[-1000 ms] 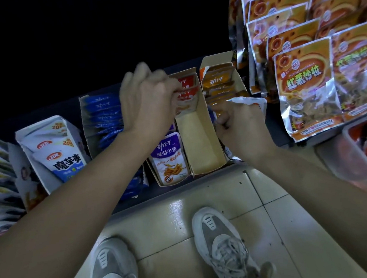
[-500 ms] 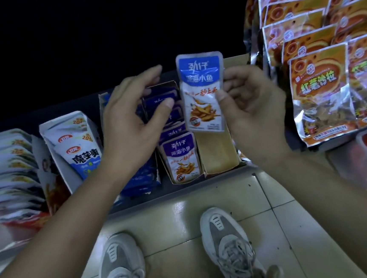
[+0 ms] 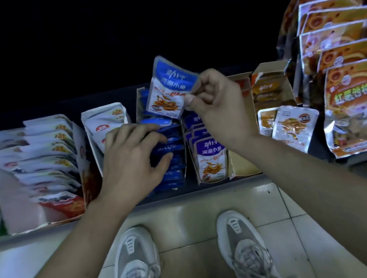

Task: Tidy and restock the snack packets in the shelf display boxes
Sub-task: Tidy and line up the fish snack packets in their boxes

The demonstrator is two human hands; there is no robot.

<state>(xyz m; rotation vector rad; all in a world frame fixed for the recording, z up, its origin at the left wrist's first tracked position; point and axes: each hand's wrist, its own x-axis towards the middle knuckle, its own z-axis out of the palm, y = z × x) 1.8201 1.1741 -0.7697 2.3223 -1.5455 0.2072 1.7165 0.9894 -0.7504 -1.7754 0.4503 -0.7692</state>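
You pinch one blue snack packet (image 3: 169, 89) by its right edge between the thumb and bent fingers of your right hand (image 3: 217, 104). It hangs upright and a little tilted, printed face toward you, in the air over the back of the shelf, above the display box (image 3: 139, 102) that holds the row of dark blue packets (image 3: 173, 162). Your left hand (image 3: 133, 156) lies wide on that row, fingers spread and slightly bent, fingertips and thumb touching the packet tops; I cannot tell whether it grips any of them. Just to the right stands a box of purple packets (image 3: 210, 156), its front packet upright at the shelf's front edge (image 3: 204, 188). Beside it is a plain cardboard box (image 3: 242, 167), partly hidden by your right forearm. Farther right, an open box of orange-brown packets (image 3: 269, 87) sits toward the back, with a loose white packet (image 3: 292, 127) leaning in front of it. Large orange bags (image 3: 352, 102) are stacked at the shelf's right end. To the left of the blue box stands a box of white packets (image 3: 105, 121), then a long row of white packets (image 3: 46, 150) running to the left end. Below the shelf, your two grey shoes (image 3: 135, 260) stand on the tiled floor (image 3: 185, 223).
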